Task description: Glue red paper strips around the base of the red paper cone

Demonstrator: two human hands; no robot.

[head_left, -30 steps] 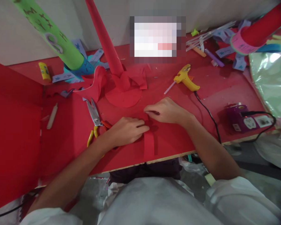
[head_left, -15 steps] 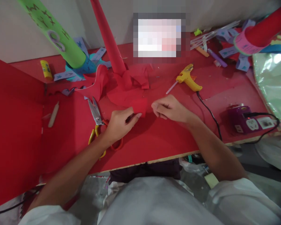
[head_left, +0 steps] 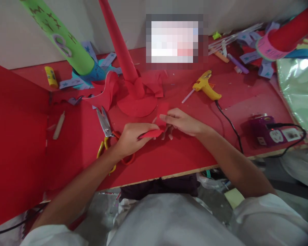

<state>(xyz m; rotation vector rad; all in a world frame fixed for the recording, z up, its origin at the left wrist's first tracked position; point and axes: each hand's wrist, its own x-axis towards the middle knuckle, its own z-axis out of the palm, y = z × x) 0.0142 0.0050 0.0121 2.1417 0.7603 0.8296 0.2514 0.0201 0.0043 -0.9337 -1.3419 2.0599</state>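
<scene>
Between my hands is a strip of red paper (head_left: 163,111), bent so that one end points away from me. My left hand (head_left: 136,136) pinches its near end, and my right hand (head_left: 183,121) has thumb and fingers closed on the strip's other part. Just beyond stands a red paper cone (head_left: 122,48) on a round red base (head_left: 137,107), with a small rolled red piece at its foot. Scissors with yellow handles (head_left: 105,128) lie left of my left hand, and orange-red handles (head_left: 128,159) show partly under that wrist.
A yellow glue gun (head_left: 207,87) lies to the right, its cord running to a purple power box (head_left: 263,130). A green paper tube (head_left: 66,41) and a glue stick (head_left: 50,77) stand at back left. Pink-banded red tube (head_left: 273,46) and scraps are at back right.
My right hand has moved left and taken hold of the red strip. The strip is now bent and turned, and the round base beyond it shows more fully.
</scene>
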